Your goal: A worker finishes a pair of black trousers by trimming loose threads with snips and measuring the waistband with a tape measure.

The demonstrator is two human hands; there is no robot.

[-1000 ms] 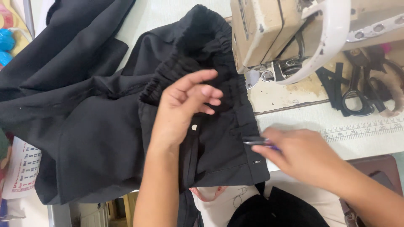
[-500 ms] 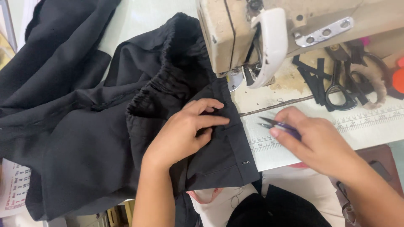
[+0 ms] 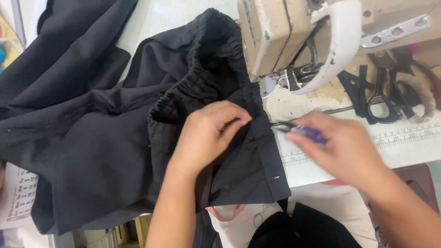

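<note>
- On the sewing table (image 3: 413,151), one black garment (image 3: 115,151) with a gathered elastic waistband (image 3: 202,69) lies spread from the left edge up to the machine.
- One left hand (image 3: 209,133) lies on the garment just below the waistband, fingers curled and pinching a fold of the black cloth near its right edge.
- One right hand (image 3: 340,144), blurred, hovers over the table just right of the garment, closed around one small purple-handled tool (image 3: 308,133) whose dark tip points toward the cloth edge.
- One beige sewing machine (image 3: 294,36) stands at the top, its head above the waistband's right end.
- One pair of black-handled scissors (image 3: 383,98) lies beside the machine, near several loose black strips (image 3: 353,85).
- One ruler strip (image 3: 404,135) is set into the tabletop, passing under the right hand.
- One small metal pin or snap (image 3: 276,177) shows at the garment's lower right hem.
- One calendar sheet (image 3: 16,197) peeks out at the lower left.
</note>
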